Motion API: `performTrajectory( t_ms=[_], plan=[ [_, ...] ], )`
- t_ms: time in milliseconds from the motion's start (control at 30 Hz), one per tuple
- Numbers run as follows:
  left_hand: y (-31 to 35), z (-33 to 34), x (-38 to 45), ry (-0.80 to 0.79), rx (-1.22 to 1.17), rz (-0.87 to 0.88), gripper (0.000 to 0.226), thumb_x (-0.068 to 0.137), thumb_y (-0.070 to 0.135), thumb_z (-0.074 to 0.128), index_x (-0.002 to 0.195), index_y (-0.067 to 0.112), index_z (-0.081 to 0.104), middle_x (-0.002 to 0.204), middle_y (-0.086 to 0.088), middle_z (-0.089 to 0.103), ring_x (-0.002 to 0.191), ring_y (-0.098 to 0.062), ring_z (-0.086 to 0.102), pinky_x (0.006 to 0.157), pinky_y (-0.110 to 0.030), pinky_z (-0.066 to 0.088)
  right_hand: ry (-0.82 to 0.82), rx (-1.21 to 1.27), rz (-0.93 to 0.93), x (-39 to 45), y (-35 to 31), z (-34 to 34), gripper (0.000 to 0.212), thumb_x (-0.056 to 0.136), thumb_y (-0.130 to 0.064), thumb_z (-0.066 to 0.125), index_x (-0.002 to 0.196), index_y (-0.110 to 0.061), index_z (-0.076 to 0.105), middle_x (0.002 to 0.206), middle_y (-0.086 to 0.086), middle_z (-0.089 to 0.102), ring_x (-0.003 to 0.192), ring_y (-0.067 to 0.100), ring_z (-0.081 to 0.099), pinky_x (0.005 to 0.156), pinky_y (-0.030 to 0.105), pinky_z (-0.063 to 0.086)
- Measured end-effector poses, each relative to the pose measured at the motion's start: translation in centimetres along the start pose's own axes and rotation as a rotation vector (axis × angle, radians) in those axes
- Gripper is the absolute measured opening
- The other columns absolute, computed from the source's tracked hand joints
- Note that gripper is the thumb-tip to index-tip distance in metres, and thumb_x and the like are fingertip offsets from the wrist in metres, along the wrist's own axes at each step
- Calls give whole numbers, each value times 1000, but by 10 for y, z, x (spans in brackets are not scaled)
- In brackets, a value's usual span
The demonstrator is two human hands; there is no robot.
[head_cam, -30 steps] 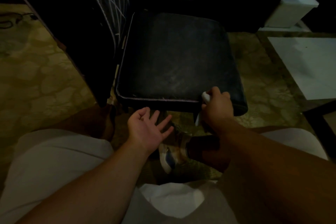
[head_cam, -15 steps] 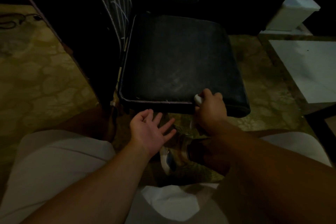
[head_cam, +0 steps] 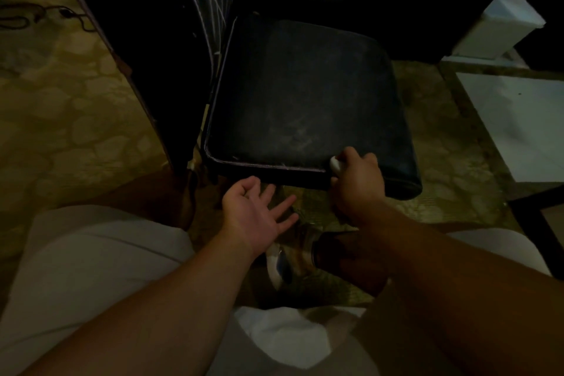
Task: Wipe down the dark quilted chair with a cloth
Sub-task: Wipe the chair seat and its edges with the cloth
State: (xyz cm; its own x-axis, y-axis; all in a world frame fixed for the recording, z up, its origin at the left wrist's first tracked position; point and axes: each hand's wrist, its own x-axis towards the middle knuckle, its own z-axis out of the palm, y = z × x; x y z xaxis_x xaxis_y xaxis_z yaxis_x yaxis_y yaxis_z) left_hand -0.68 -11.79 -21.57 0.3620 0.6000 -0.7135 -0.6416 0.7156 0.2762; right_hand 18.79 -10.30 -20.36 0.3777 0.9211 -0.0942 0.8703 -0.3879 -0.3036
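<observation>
Landmark: the dark quilted chair [head_cam: 305, 94], its seat pad filling the middle of the view, its backrest with pale stitched lines rising at the far left side of the seat.
Chair's long axis: the seat runs from its near edge, just in front of the person's knees, away toward the dark far end; the near edge slants slightly, its right corner lying lower in the view.
Cloth [head_cam: 335, 165]: a small pale wad at the chair's near edge, toward the right corner, touching the seat's rim; only a little of it shows, so which way it points cannot be told.
Cloth relative to the grip: it pokes out at the left, thumb side of the fist, the rest hidden inside the fingers.
Right hand [head_cam: 355, 185]: grip clamped round the cloth, knuckles up, pressed against the chair's front rim.
Left hand [head_cam: 254, 214]: grip apart, palm up, fingers loosely spread, holding nothing, just below the chair's near edge and left of the right hand, not touching the seat.
Floor [head_cam: 61, 119]: patterned, on both sides of the chair.
White bin [head_cam: 500, 27]: beyond the chair's far right corner, well apart.
</observation>
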Motion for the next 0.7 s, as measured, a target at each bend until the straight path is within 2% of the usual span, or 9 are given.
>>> performTrajectory(
  t_ms=[100,167,233,333,567,633,700],
  plan=[
    [3,2,1,5,-34,-3,65,98,41,43,160,39,25,161,-7,38,131,-45,52,115,-69,25,-40,6,-135,-1,-2,1,35,86,-19,68,118,-22,55,111,9,43,79,24,52,72,29,42],
    [6,2,2,10,-60,9,63,99,40,43,160,36,28,159,-8,42,132,-42,52,116,-67,25,-60,-21,-177,0,7,-5,32,87,-20,66,116,-24,55,107,7,42,79,26,54,69,33,47],
    [8,1,3,26,-83,27,61,100,41,42,159,33,30,156,-8,46,134,-38,51,116,-65,25,-45,-52,-154,1,16,-10,30,88,-22,66,115,-25,53,108,7,44,83,27,55,72,37,52],
    [8,3,3,21,-85,36,60,100,40,42,159,35,31,157,-7,45,137,-37,49,116,-65,25,-18,-59,-110,1,14,-9,33,86,-22,69,115,-21,53,111,10,46,87,27,55,77,35,48],
    [13,2,5,27,-90,72,64,98,40,43,160,40,25,162,-3,38,144,-38,41,117,-67,23,-8,-42,-199,4,-35,12,35,83,-19,71,116,-18,57,112,12,46,83,31,56,69,32,46],
    [17,1,8,38,-116,78,64,98,40,43,160,39,26,162,-4,38,146,-37,37,117,-67,22,-15,-25,-240,5,-36,13,31,86,-23,69,114,-21,57,108,9,46,80,28,54,65,28,39],
    [21,0,10,46,-139,88,64,97,41,44,160,36,28,161,-5,39,148,-36,35,118,-66,21,-11,-58,-250,3,-26,8,26,89,-30,67,112,-25,56,105,6,45,78,25,54,63,28,40]
  ],
)
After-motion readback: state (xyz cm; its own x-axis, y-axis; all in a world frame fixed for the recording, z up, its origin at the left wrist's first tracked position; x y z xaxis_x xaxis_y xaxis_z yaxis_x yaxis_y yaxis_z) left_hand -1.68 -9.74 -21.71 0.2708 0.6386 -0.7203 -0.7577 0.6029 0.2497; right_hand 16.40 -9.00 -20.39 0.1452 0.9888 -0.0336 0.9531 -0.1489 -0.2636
